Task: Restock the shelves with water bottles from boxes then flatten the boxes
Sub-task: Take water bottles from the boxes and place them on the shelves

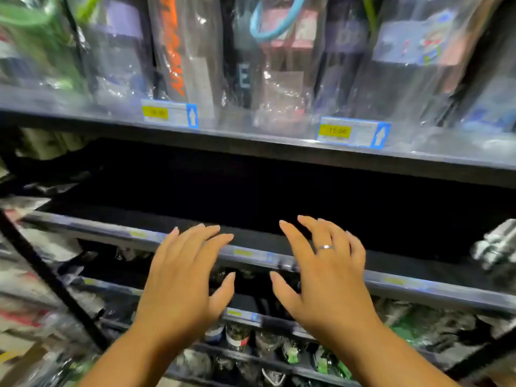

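I see my left hand (pixel 181 277) and my right hand (pixel 326 272) held out side by side, palms down, fingers spread and nearly straight — neither one grips anything. They hover in front of the rail of the middle shelf (pixel 391 277); whether the fingertips touch it, I cannot tell. The right hand carries a ring (pixel 325 247). Behind the rail the shelf is dark. On the upper shelf (pixel 251 141) stand the bottles (pixel 184 51), upright and wrapped in clear plastic, with two yellow price tags (pixel 169 114) on its edge. Other bottles (pixel 237 336) stand on a lower shelf — below my hands, blurred
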